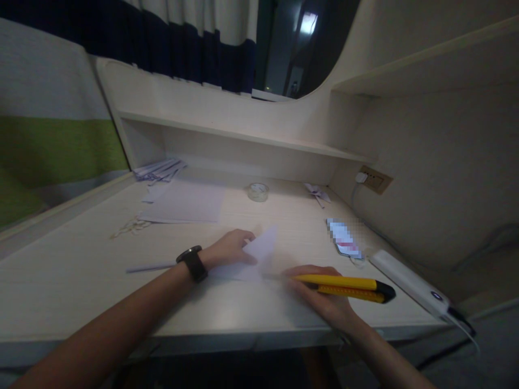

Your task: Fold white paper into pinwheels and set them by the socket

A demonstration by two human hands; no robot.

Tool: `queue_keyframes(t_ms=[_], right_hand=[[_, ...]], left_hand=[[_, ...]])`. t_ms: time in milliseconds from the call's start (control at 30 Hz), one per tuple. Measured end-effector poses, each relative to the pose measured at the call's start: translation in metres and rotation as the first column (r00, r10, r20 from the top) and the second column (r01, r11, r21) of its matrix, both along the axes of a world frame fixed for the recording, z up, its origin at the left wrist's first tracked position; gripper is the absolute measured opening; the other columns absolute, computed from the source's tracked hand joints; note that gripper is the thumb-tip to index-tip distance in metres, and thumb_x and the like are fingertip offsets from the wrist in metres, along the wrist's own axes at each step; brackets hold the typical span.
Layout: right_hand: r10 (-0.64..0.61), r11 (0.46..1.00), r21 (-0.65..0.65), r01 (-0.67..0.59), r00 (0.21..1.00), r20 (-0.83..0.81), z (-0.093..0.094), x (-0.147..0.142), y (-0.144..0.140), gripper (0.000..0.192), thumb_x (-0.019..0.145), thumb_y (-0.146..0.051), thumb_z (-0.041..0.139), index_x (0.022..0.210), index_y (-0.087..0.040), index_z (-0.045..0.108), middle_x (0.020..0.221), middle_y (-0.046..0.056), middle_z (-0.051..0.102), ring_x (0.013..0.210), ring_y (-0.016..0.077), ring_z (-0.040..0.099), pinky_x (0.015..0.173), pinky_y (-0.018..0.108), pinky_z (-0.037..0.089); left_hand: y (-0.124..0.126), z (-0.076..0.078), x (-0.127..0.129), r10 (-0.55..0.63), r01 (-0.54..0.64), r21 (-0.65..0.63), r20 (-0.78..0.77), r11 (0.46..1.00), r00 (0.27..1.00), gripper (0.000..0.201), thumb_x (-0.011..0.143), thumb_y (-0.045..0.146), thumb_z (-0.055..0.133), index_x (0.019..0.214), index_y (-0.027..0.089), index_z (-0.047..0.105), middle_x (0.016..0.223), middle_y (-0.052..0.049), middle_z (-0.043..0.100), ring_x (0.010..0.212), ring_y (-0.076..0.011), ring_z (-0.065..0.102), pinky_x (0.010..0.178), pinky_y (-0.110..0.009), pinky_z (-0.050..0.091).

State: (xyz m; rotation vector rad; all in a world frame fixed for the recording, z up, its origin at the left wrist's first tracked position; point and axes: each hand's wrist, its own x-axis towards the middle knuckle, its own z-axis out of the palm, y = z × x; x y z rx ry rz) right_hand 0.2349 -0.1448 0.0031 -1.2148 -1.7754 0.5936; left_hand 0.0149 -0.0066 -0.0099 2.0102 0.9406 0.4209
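My left hand [231, 249], with a dark watch on its wrist, grips a folded piece of white paper [259, 256] low over the desk. One flap of the paper stands up at a slant. Just right of it, my right hand [320, 292] is closed on a yellow utility knife [344, 283], whose black end points right. Motion blurs the fingers and the knife's front end, so the blade is not clear. A thin rolled paper stick [150, 267] lies by my left wrist, partly hidden behind it.
Behind are paper sheets [186, 200], a pile of paper strips [160, 170], a tape roll [258, 192] and a paper pinwheel [318, 193]. Loose string [132, 226] lies left. A phone [344, 237] and white power strip [409, 283] lie right. A shelf [243, 135] spans the back.
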Motion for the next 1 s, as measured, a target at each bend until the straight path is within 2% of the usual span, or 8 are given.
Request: queue_keyframes(t_ms=[300,500,633,800,1000], right_hand=[[-0.022,0.999,0.05,0.02,0.999,0.027,-0.001,0.0,-0.002,0.012,0.078,-0.029,0.063,0.079,-0.02,0.071,0.08,0.005,0.073,0.072,0.0182,0.068,0.065,0.028,0.058],[-0.072,0.997,-0.012,0.073,0.997,0.021,-0.006,0.001,-0.004,0.015,0.079,-0.033,0.064,0.082,-0.021,0.072,0.083,0.005,0.073,0.075,0.0187,0.068,0.068,0.029,0.058],[-0.082,0.996,-0.031,0.083,0.996,0.017,-0.009,0.003,-0.006,0.02,0.08,-0.038,0.06,0.083,-0.022,0.072,0.082,0.005,0.072,0.076,0.02,0.068,0.069,0.03,0.058],[-0.068,0.997,-0.046,0.068,0.998,-0.007,-0.011,0.004,-0.007,0.023,0.08,-0.042,0.058,0.081,-0.024,0.072,0.081,0.004,0.072,0.076,0.0217,0.068,0.07,0.033,0.058],[-0.063,0.998,-0.026,0.062,0.997,-0.036,-0.012,0.003,-0.008,0.021,0.081,-0.04,0.058,0.083,-0.026,0.073,0.079,0.004,0.072,0.076,0.0229,0.068,0.068,0.035,0.058]], left_hand=[[0.001,-0.001,0.0,0.0,0.0,0.011,0.011,1.0,1.0,0.045,0.059,0.034,0.072,0.098,0.013,0.062,0.089,-0.008,0.069,0.074,-0.0224,0.063,0.059,-0.027,0.043],[0.003,-0.006,0.0,0.001,-0.001,-0.001,0.031,1.0,1.0,0.044,0.059,0.033,0.072,0.098,0.014,0.062,0.088,-0.008,0.069,0.074,-0.0221,0.063,0.059,-0.027,0.043],[-0.002,0.003,-0.001,0.004,-0.001,-0.061,0.035,0.998,0.999,0.048,0.06,0.035,0.072,0.101,0.013,0.06,0.087,-0.008,0.069,0.073,-0.0225,0.063,0.058,-0.028,0.043],[-0.007,0.016,-0.005,-0.072,0.075,-0.079,0.032,0.994,0.997,0.064,0.053,0.035,0.078,0.11,0.016,0.056,0.105,-0.009,0.065,0.088,-0.0237,0.06,0.071,-0.03,0.044],[-0.003,0.008,-0.006,-0.089,0.09,-0.054,0.015,0.995,0.996,0.062,0.051,0.031,0.078,0.107,0.015,0.056,0.105,-0.009,0.064,0.091,-0.0251,0.059,0.073,-0.031,0.042]])
